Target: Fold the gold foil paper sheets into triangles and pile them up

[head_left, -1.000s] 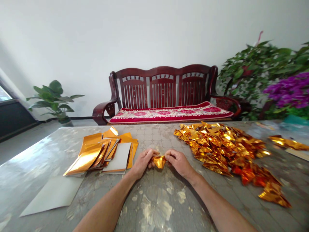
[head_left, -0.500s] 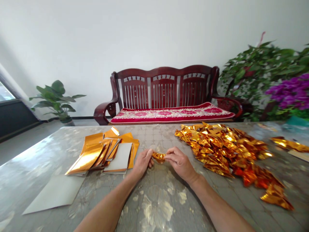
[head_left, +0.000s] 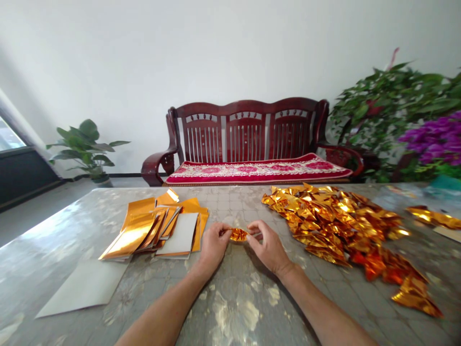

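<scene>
Above the grey, flower-patterned bench [head_left: 236, 310], left of the heaped gold foil shapes [head_left: 326, 216], our left hand [head_left: 212, 244] pinches the left end of a small, folded gold foil piece [head_left: 238, 234]. Our right hand [head_left: 268, 246] is at its right end, though we cannot tell whether it grips; we should press evenly, sparing the foil.
</scene>
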Demonstrator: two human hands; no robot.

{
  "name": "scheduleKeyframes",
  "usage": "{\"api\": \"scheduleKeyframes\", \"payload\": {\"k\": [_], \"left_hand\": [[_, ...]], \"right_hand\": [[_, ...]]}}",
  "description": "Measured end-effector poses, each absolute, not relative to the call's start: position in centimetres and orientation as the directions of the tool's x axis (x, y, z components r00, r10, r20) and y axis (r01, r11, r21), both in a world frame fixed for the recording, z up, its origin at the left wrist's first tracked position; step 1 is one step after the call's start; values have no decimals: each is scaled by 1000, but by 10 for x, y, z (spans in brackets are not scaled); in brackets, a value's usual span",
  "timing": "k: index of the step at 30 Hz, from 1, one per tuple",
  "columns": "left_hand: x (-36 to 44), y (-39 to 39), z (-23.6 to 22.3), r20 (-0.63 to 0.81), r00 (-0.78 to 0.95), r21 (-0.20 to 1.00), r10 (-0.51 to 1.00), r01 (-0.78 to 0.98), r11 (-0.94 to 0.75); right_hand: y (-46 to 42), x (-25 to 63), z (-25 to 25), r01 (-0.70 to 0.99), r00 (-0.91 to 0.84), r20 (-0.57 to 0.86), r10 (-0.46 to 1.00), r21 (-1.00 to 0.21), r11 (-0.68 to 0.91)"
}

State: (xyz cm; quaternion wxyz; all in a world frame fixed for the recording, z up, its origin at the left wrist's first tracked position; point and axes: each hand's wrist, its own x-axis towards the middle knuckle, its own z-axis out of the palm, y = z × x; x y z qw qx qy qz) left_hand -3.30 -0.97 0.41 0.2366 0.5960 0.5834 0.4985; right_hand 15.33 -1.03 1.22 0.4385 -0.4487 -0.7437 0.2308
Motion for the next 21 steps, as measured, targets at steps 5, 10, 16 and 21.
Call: {"api": "scheduleKeyframes", "payload": {"k": [5, 10, 16, 21], "left_hand": [[-25, -18, 13, 395, -148, 842, 907, 453, -293], [-20, -18, 10, 383, -155, 863, 911, 411, -293], [-14, -14, 2, 82, -66, 960, 994, 272, -61], [-10, -14, 5, 34, -104, 981, 994, 193, -13]], "right_hand": [[-9, 148, 12, 566, -152, 391, 908, -718, 405], [-10, 146, 12, 573, -159, 355, 921, -727, 379], [-11, 145, 11, 571, -137, 352, 926, -736, 365], [-11, 142, 10, 571, -134, 348, 928, -738, 359]]}}
